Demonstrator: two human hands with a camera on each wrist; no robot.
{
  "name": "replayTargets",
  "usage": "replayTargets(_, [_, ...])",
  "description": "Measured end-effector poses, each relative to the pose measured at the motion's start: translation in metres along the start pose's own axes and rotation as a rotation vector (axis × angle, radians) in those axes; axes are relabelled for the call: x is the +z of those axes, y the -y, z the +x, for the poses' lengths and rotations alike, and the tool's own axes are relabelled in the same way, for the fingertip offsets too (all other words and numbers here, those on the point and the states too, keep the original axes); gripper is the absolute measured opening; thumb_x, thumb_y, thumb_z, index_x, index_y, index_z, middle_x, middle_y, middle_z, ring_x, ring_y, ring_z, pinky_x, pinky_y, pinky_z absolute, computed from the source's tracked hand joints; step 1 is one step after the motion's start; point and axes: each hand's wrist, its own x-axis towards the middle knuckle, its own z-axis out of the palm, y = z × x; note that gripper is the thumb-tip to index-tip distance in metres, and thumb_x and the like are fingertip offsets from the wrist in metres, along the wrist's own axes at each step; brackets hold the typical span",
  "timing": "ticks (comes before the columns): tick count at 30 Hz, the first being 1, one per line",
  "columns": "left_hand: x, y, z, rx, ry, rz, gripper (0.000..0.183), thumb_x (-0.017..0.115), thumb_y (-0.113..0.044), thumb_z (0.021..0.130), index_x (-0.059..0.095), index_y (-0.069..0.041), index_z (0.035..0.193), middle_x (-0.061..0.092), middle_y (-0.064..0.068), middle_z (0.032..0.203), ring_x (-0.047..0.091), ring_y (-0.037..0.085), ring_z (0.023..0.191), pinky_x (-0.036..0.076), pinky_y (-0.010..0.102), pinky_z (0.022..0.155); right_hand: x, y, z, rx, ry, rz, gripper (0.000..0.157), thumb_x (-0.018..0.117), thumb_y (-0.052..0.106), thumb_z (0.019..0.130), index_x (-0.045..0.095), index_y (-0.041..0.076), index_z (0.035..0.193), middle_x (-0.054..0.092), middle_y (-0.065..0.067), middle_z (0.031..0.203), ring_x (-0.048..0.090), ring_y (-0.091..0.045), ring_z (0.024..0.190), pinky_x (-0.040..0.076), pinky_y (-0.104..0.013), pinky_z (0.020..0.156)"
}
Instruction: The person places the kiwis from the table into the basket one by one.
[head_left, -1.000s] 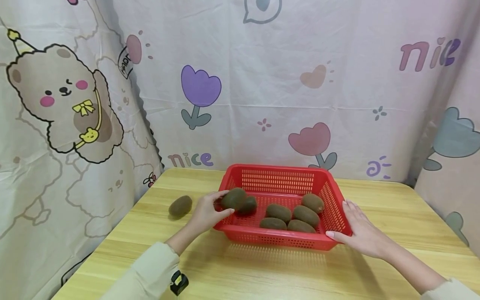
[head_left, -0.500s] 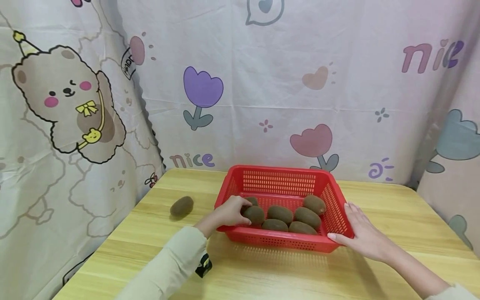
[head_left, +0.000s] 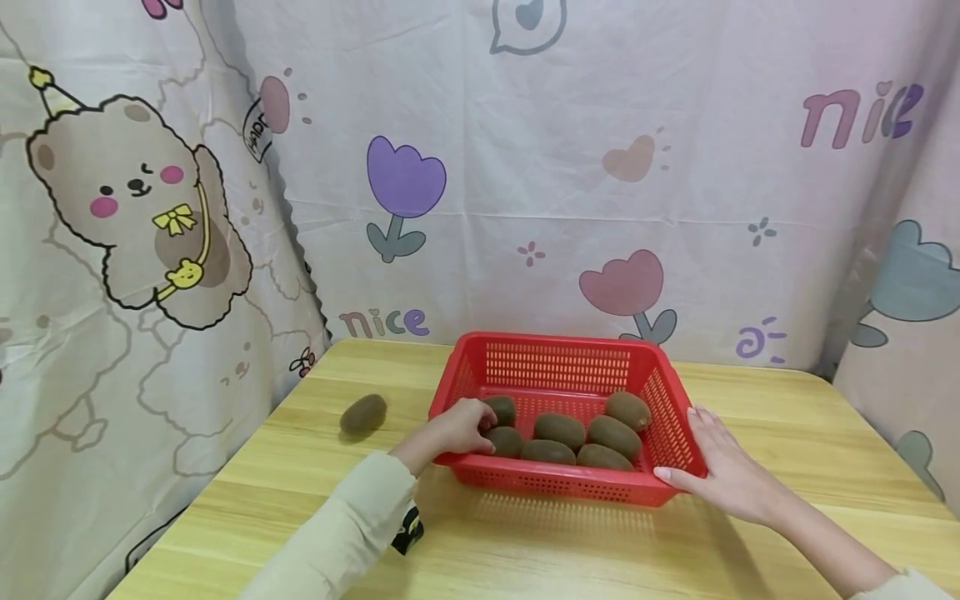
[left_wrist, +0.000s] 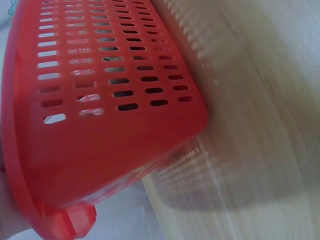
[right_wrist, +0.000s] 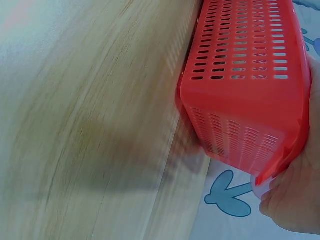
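Observation:
In the head view my left hand (head_left: pixel 463 427) reaches over the left side of a red plastic basket (head_left: pixel 558 482). Its thumb and fingers lie loosely spread at the left end of a brown kiwifruit (head_left: pixel 507 442) in the front left corner. Another kiwifruit (head_left: pixel 501 408) lies just behind it. Several more, such as this kiwifruit (head_left: pixel 558 429), lie towards the right side. My right hand (head_left: pixel 731 467) rests against the basket's right side, fingers straight along the outside and thumb on the front corner rim. The right wrist view shows that hand (right_wrist: pixel 297 195) at the rim.
One kiwifruit (head_left: pixel 363 414) lies on the wooden table (head_left: pixel 300 475) left of the basket. A printed curtain (head_left: pixel 510 167) hangs behind the table and along its left side. A small black device (head_left: pixel 407 532) sits under the left sleeve (head_left: pixel 360 508).
My left hand carried a kiwifruit over the basket's left rim, lowered it into the front left corner, and drew back slightly left, its fingers loosening. My right hand stayed at the basket's side.

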Motion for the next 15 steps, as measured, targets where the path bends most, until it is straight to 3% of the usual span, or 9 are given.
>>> replayTargets(6, [-0.001,0.003,-0.004,0.049,-0.114,-0.044,0.041,0.073,-0.014,0.079,0.061,0.003,0.115,0.065,0.016,0.109,0.060,0.025,0.096,0.051,0.044,0.090,0.001,0.000,0.000,0.003,0.002,-0.002,0.102,0.063,0.050,0.080,0.012,-0.011,0.144,0.017,-0.036,0.145,0.019,-0.053,0.130,0.025,-0.073,0.096])
replayTargets(12, [-0.001,0.010,-0.010,0.063,-0.417,-0.102,0.049,0.071,-0.016,0.082,0.055,0.001,0.125,0.056,0.017,0.127,0.052,0.032,0.120,0.045,0.047,0.099,0.001,0.000,0.000,0.004,-0.001,-0.001,0.101,0.062,0.050,0.081,0.012,-0.011,0.144,0.016,-0.037,0.146,0.018,-0.054,0.131,0.024,-0.073,0.096])
replayTargets(15, [-0.002,0.016,-0.015,0.064,-0.569,-0.115,0.051,0.071,-0.018,0.081,0.055,-0.001,0.126,0.055,0.017,0.129,0.051,0.032,0.122,0.047,0.046,0.095,0.000,0.000,0.000,0.001,-0.004,0.002,0.101,0.062,0.049,0.081,0.011,-0.011,0.144,0.015,-0.037,0.146,0.017,-0.054,0.132,0.022,-0.073,0.097])
